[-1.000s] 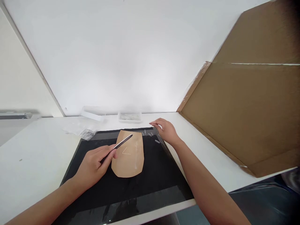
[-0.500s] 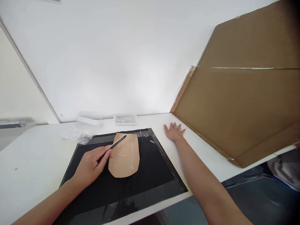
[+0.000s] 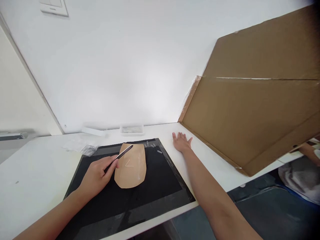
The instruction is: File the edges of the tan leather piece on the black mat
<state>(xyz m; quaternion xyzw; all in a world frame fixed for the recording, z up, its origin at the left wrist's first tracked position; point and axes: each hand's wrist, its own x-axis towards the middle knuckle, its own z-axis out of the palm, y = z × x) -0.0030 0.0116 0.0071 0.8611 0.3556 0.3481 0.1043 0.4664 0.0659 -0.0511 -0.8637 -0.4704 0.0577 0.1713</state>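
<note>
Between the thumb and fingers of my left hand [image 3: 100,172] is a slim dark pen-like tool [image 3: 125,151] with a pale streak along one side; its exact kind is unclear. The tool slants up and right over a tan, shield-shaped sheet [image 3: 136,170], and my fingertips are by the sheet's left edge. A thin pale V-shaped mark or piece [image 3: 129,164] shows on the sheet. Under it lies a black mat [image 3: 162,176] with clear tape along its borders. My right hand [image 3: 181,142] rests on the white table right of the mat, fingers spread, holding nothing.
Several small clear tube-like pieces [image 3: 159,152] lie at the mat's upper right. A shallow clear tray [image 3: 132,130] and crumpled plastic packaging [image 3: 77,143] sit near the wall. A large cardboard panel [image 3: 250,116] stands at the right. Another person's arm [image 3: 310,153] shows beyond it.
The view has tilted up and shifted slightly, bringing a wall switch and another person's arm into sight. Both hands keep nearly the same pose; the tool stays over the tan sheet.
</note>
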